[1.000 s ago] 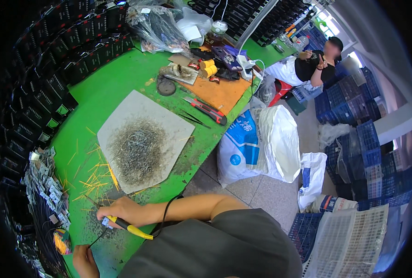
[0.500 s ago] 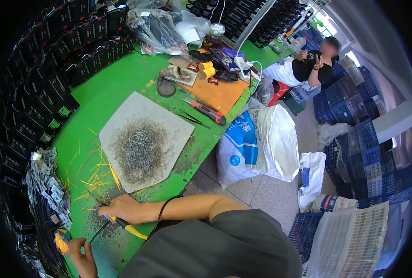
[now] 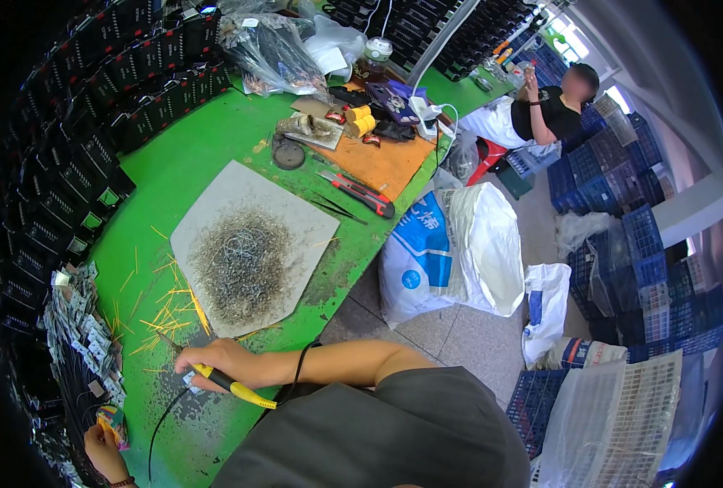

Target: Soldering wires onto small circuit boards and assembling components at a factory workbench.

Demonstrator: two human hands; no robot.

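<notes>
1. Head view: the right hand (image 3: 225,363) is wrapped around a yellow-and-black soldering iron (image 3: 253,394), its tip angled up-left over the green table (image 3: 170,138).
2. Just under the right fingers is a small pale board (image 3: 190,381) with a black cable (image 3: 153,428); I cannot tell whether they pinch it.
3. The left hand (image 3: 101,451) is at a multicoloured bundle (image 3: 114,423), its grip unclear.
4. Farther out, yellow sticks (image 3: 198,311) lie beside a grey slab (image 3: 219,191).
</notes>
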